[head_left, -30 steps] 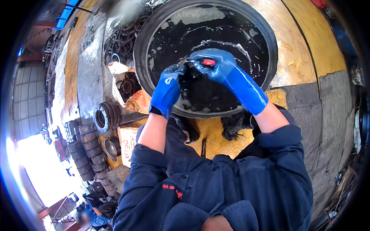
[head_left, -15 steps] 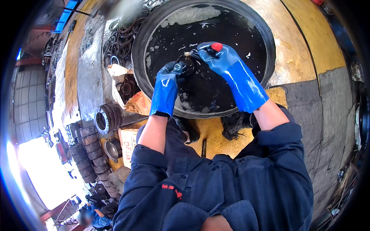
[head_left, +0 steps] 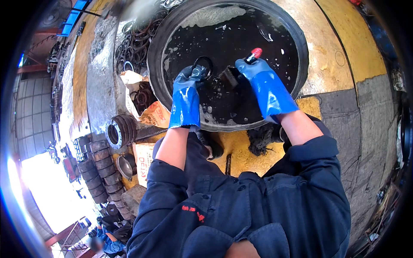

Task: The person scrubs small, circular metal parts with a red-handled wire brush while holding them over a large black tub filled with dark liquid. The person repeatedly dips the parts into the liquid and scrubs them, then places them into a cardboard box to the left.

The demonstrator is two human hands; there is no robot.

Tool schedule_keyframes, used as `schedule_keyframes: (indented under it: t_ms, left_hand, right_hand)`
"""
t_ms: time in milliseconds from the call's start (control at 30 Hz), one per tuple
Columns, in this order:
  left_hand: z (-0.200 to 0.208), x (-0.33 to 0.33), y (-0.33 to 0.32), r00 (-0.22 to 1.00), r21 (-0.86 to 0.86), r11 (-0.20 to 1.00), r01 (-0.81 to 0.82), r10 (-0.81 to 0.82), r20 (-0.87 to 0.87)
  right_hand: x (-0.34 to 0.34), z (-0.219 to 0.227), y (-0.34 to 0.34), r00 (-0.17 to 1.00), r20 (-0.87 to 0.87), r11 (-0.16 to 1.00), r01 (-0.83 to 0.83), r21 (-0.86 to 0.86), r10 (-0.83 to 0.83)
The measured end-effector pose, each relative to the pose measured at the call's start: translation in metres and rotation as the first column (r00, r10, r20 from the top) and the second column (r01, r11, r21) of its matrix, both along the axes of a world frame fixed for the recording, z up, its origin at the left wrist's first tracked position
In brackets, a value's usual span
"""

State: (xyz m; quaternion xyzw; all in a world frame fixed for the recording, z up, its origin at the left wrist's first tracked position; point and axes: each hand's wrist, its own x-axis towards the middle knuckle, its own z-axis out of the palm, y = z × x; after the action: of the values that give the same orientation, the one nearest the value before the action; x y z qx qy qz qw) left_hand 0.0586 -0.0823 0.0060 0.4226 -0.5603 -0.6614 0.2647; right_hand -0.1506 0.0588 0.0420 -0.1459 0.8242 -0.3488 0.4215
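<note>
Both my hands wear blue rubber gloves and work over a wide round black basin (head_left: 155,84) of dark liquid with pale foam patches. My left hand (head_left: 188,81) is closed on a thin black ring (head_left: 209,61), which stands up beyond its fingers. Closed around a brush (head_left: 229,78), my right hand (head_left: 254,72) is a little way to the right of the ring. The brush's black handle with a red end sticks up out of the fist, and its wide dark head points left over the liquid. Brush and ring are apart.
Many dark rings (head_left: 137,45) lie heaped left of the basin, beside an opened sack (head_left: 129,79) with more rings. Nearer stand stacked rings (head_left: 120,131), a metal bowl (head_left: 125,167) and piled dark cylinders (head_left: 101,161). Another person (head_left: 107,241) is at the lower left.
The brush has come away from the ring, as my right hand moved right and slightly nearer. The ring now stands up more clearly in my left hand.
</note>
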Motion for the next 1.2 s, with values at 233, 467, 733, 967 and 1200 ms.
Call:
schedule_keyframes:
  t_ms: [233, 467, 733, 967, 1200]
  left_hand:
    - [0.017, -0.006, 0.013, 0.997, 0.005, 0.997, 0.072, -0.072, -0.037]
    - [0.020, -0.011, 0.015, 0.997, 0.043, 0.997, 0.071, -0.070, -0.044]
    - [0.023, -0.010, 0.018, 0.994, 0.024, 0.994, 0.106, -0.107, 0.009]
    - [0.021, -0.006, 0.015, 0.994, 0.026, 0.994, 0.104, -0.105, 0.038]
    - [0.026, -0.016, 0.021, 0.982, -0.020, 0.983, 0.185, -0.183, 0.050]
  right_hand:
    - [0.040, 0.011, 0.002, 0.957, -0.177, 0.912, -0.274, -0.306, 0.228]
    - [0.041, 0.019, 0.003, 0.868, -0.429, 0.918, -0.352, -0.183, 0.248]
    - [0.034, 0.002, 0.004, 0.789, -0.565, 0.942, -0.330, -0.055, 0.243]
    - [0.025, -0.001, 0.001, 0.972, -0.216, 0.842, -0.188, -0.505, 0.088]
    - [0.014, -0.012, -0.009, 0.980, -0.116, 0.958, -0.181, -0.224, 0.159]
